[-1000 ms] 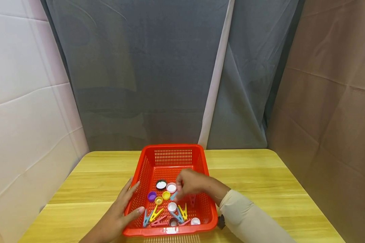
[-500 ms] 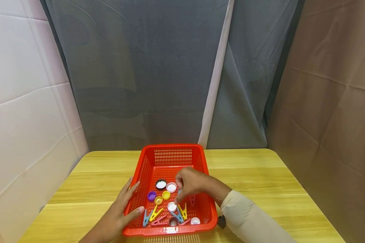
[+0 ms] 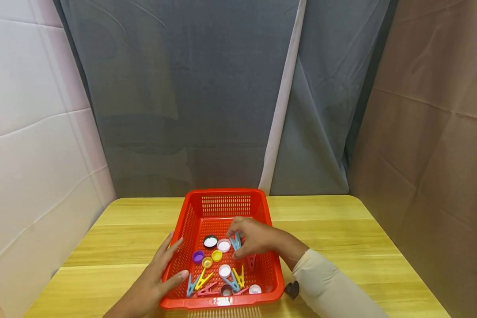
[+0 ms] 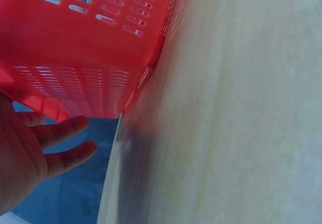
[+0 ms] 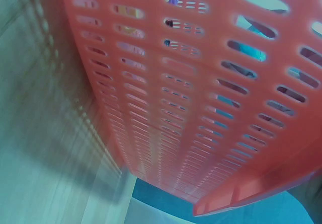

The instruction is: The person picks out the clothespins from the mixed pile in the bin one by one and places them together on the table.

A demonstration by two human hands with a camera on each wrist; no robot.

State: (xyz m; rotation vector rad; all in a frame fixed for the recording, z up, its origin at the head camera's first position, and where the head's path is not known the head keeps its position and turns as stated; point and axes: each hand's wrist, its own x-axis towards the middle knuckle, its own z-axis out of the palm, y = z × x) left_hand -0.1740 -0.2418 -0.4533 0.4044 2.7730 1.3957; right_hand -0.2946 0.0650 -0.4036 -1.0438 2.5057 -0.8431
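Observation:
In the head view, a red plastic basket (image 3: 221, 301) holds clothespins and bottle caps. My right hand (image 3: 252, 238) reaches inside it from the right. Its thumb and fingers are spread apart around a blue clothespin (image 3: 236, 242), seen in the gap between them. A pink bottle cap (image 3: 224, 245) lies just left of that clothespin. Straight-fingered, my left hand (image 3: 153, 276) rests along the basket's left side, its thumb over the rim. The left wrist view shows the left hand (image 4: 30, 148) with fingers extended beside the basket wall (image 4: 75, 38). The right wrist view shows mostly basket wall (image 5: 146, 73).
Black-rimmed (image 3: 210, 241), purple (image 3: 198, 256) and yellow caps (image 3: 217, 255) sit mid-basket. Yellow (image 3: 203, 280), blue (image 3: 191, 285) and pink clothespins (image 3: 208, 289) lie near its front wall. The basket stands on a wooden table (image 3: 322, 238), with grey cloth (image 3: 222, 97) behind.
The blue clothespin has moved away from me and slightly right with my right hand. The thumb and fingers of that hand have spread apart. My left hand has stayed in place.

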